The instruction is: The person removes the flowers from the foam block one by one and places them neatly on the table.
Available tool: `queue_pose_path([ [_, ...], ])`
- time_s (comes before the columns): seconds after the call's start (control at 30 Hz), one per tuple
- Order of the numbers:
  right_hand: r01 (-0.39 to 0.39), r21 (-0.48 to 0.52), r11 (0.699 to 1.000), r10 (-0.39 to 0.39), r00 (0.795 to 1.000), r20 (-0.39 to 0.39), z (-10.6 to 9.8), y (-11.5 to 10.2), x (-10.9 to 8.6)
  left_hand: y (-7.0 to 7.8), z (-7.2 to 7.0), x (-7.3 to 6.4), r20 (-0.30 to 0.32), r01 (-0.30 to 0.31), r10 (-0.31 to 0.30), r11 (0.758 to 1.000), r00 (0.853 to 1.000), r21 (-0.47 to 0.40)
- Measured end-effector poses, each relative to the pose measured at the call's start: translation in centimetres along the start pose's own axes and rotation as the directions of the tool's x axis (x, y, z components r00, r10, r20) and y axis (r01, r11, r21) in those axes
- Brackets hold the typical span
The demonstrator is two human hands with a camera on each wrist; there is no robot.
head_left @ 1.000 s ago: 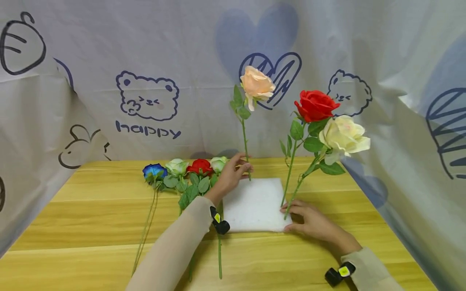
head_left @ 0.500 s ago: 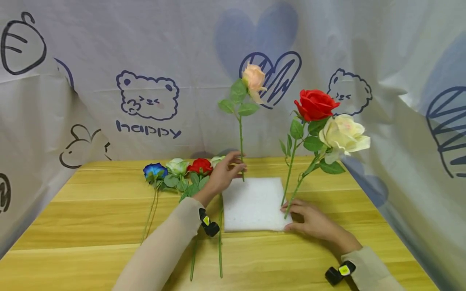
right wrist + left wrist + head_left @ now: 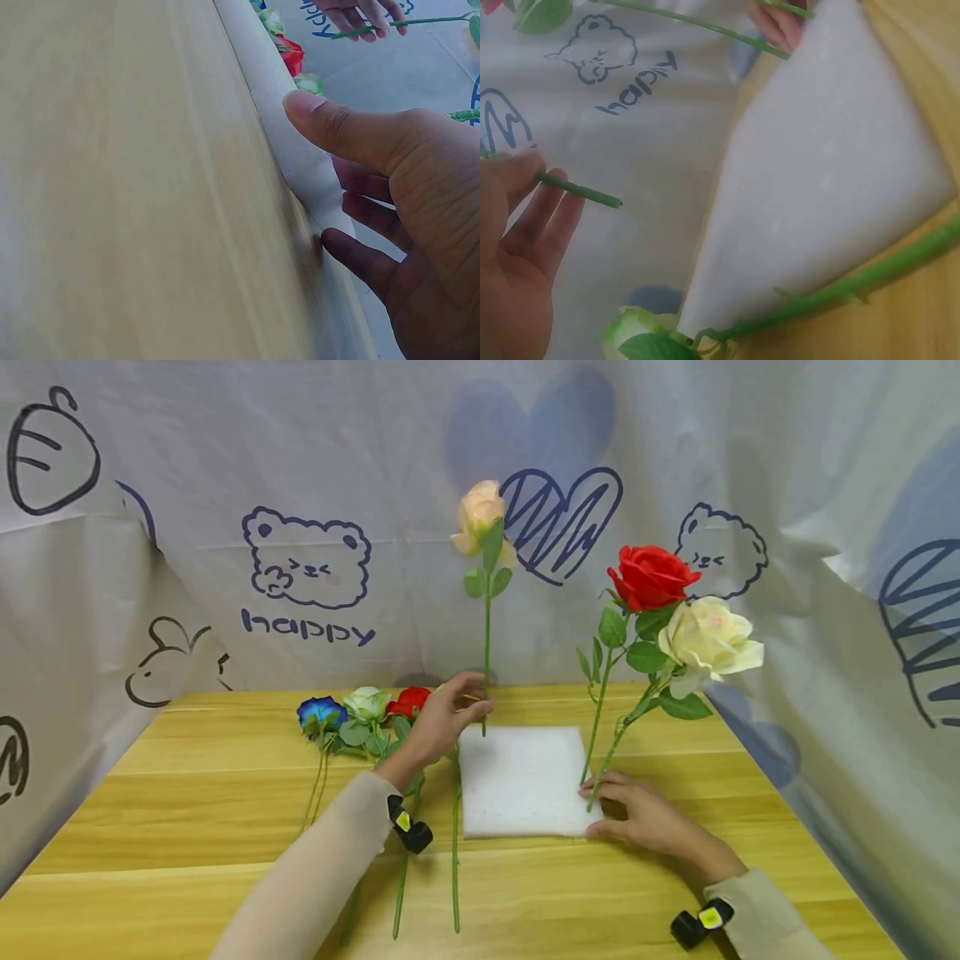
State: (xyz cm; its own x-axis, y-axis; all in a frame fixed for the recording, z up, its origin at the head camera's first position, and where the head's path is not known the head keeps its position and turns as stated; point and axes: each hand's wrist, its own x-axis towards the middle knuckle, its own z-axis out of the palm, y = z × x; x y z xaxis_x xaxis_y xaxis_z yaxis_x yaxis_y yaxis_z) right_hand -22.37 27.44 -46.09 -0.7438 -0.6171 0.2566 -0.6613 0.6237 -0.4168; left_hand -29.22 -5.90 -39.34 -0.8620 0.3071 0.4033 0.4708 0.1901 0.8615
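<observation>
My left hand [image 3: 442, 722] pinches the stem of a peach artificial rose [image 3: 481, 514] near its lower end. The flower stands upright, and its cut stem end [image 3: 600, 196] points free of the white foam block [image 3: 517, 785] in the left wrist view. My right hand [image 3: 648, 820] holds the block's near right corner, with the thumb [image 3: 307, 105] along its near side and the other fingers round the right side. A red rose [image 3: 651, 578] and a cream rose [image 3: 708, 635] stand tilted to the right in the block, beside the right fingertips.
Left of the block lie a blue rose [image 3: 321, 713], a pale green-white rose [image 3: 367, 702] and another red rose [image 3: 408, 701], partly behind my left arm. Loose stems [image 3: 456, 877] reach toward the near edge of the wooden table [image 3: 187, 827]. A printed cloth [image 3: 420, 610] hangs behind.
My left hand has moved left with the peach rose, and the bloom has turned about its stem. My right hand, the foam block and the two standing roses have stayed put.
</observation>
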Motion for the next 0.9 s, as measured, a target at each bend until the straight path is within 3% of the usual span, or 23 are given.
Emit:
queue_pose_path([
  [0.53, 0.027, 0.006, 1.000, -0.027, 0.999, -0.017, 0.1, 0.1, 0.0, 0.9, -2.3, -1.7, -0.061, -0.048, 0.053, 0.996, 0.997, 0.074],
  [0.9, 0.021, -0.005, 1.000, -0.021, 1.000, -0.018, 0.0, 0.0, 0.0, 1.0, -4.5, -3.0, -0.051, -0.056, 0.065, 0.986, 0.997, 0.157],
])
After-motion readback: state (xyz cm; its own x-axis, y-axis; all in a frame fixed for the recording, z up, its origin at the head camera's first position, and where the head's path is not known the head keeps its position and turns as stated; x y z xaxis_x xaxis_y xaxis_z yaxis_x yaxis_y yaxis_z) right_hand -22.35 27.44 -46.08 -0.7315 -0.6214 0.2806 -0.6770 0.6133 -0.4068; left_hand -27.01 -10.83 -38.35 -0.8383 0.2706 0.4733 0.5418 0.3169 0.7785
